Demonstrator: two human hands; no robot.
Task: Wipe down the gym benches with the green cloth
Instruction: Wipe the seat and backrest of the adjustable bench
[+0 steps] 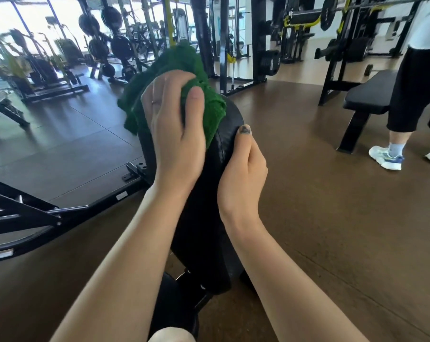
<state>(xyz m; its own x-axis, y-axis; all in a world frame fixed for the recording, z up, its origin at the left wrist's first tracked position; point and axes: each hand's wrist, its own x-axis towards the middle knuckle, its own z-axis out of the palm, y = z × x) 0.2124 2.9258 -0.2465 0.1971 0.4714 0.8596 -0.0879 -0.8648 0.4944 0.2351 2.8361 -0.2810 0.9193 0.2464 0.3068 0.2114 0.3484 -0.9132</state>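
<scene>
A black padded bench backrest [204,218] stands steeply inclined right in front of me. The green cloth [181,62] is bunched over its top end. My left hand [176,129] lies on the cloth with the fingers curled into the fabric, pressing it against the pad. My right hand [241,169] grips the pad's right edge just below the cloth, thumb on the front face and fingers wrapped behind.
A flat black bench [367,95] stands at the right, with a person [416,90] in black trousers and white shoes beside it. Weight racks [110,45] and machines fill the back. A black frame [48,213] lies low on the left. Brown floor [332,218] lies to the right.
</scene>
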